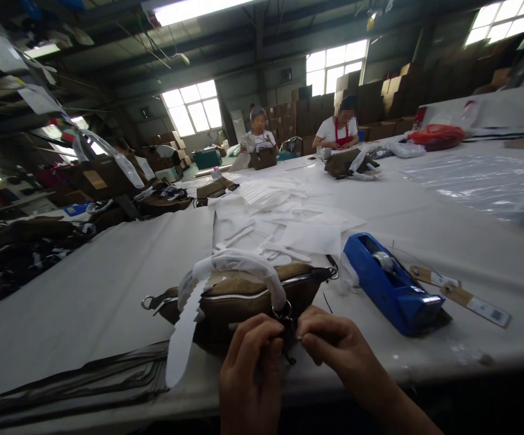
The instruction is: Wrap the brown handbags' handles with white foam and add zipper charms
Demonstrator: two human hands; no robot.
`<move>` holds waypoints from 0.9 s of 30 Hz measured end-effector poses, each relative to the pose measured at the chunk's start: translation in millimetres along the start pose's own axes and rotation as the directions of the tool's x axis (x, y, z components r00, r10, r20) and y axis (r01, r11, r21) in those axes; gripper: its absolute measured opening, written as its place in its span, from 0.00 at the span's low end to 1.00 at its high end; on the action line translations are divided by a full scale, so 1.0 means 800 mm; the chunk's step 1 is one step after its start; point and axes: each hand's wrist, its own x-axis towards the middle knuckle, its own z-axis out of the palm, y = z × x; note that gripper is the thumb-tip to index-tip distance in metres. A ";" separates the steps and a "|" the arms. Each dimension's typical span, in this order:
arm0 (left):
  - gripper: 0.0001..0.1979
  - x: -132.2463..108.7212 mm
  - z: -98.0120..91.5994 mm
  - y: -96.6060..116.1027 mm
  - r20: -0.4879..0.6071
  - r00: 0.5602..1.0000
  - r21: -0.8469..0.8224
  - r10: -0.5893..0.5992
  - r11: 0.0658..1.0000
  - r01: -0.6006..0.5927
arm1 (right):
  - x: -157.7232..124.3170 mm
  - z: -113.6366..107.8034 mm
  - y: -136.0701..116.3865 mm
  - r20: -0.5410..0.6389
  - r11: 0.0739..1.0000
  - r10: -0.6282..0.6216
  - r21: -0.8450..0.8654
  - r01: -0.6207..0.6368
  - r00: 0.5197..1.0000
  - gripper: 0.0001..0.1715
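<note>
An olive-brown handbag point(239, 290) with a silver zipper along its top stands at the table's front edge. Its handle point(244, 261) is wrapped in white padding, and a strip of white foam sheet point(183, 344) hangs down its left side. In front of the bag, my left hand point(255, 362) is pinched beside a metal ring point(282, 309) at the handle's base. My right hand point(338, 344) is pinched just to the right, its fingertips close to the left ones. Something small and dark lies between them, too hidden to make out.
A blue tape dispenser point(391, 284) sits right of the bag, with cardboard hang tags point(477, 304) beside it. White foam sheets point(289, 223) lie behind the bag. Dark flat strips point(72, 380) lie front left. Two people work across the table, near another bag point(350, 162).
</note>
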 end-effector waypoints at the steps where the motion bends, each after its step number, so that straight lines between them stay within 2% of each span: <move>1: 0.08 -0.002 0.001 -0.004 -0.035 0.998 0.023 -0.051 0.998 0.052 | 0.000 -0.001 0.002 -0.015 0.999 0.014 0.036 -0.013 1.000 0.07; 2: 0.08 -0.005 0.003 -0.008 -0.053 0.995 0.052 -0.088 0.994 0.091 | 0.000 -0.002 0.003 -0.031 0.998 0.023 0.056 -0.021 0.999 0.07; 4: 0.07 -0.009 0.008 -0.016 -0.015 0.995 0.108 -0.096 0.989 0.097 | 0.000 -0.003 0.006 -0.038 0.998 0.024 0.065 -0.021 0.999 0.09; 7: 0.10 -0.013 0.016 -0.023 0.043 0.997 0.159 -0.063 0.986 0.055 | -0.002 -0.001 0.008 0.019 0.995 0.019 0.093 -0.021 1.000 0.12; 10: 0.15 -0.012 0.023 -0.024 0.026 0.996 0.201 -0.080 0.977 0.073 | -0.003 0.002 0.010 0.070 0.990 0.015 0.139 -0.025 0.997 0.09; 15: 0.09 0.000 0.024 -0.014 0.078 0.981 0.120 -0.179 0.978 0.168 | -0.003 0.001 0.007 0.083 0.992 0.011 0.127 -0.021 0.996 0.11; 17: 0.06 0.005 0.020 -0.010 0.096 0.970 0.044 -0.223 0.975 0.219 | -0.003 0.000 0.001 0.069 0.998 -0.003 0.061 -0.001 0.998 0.13; 20: 0.05 0.006 0.011 -0.010 0.153 0.944 -0.055 -0.291 0.952 0.302 | -0.003 0.001 -0.010 0.022 0.988 -0.047 -0.146 0.050 0.999 0.10; 24: 0.10 0.001 0.004 -0.020 0.246 0.887 -0.274 -0.391 0.850 0.451 | -0.004 0.008 -0.017 -0.064 0.888 -0.161 -0.445 0.116 0.985 0.07; 27: 0.14 -0.005 0.004 -0.028 0.282 0.868 -0.356 -0.408 0.796 0.489 | -0.004 0.014 -0.015 -0.083 0.816 -0.251 -0.555 0.164 0.964 0.05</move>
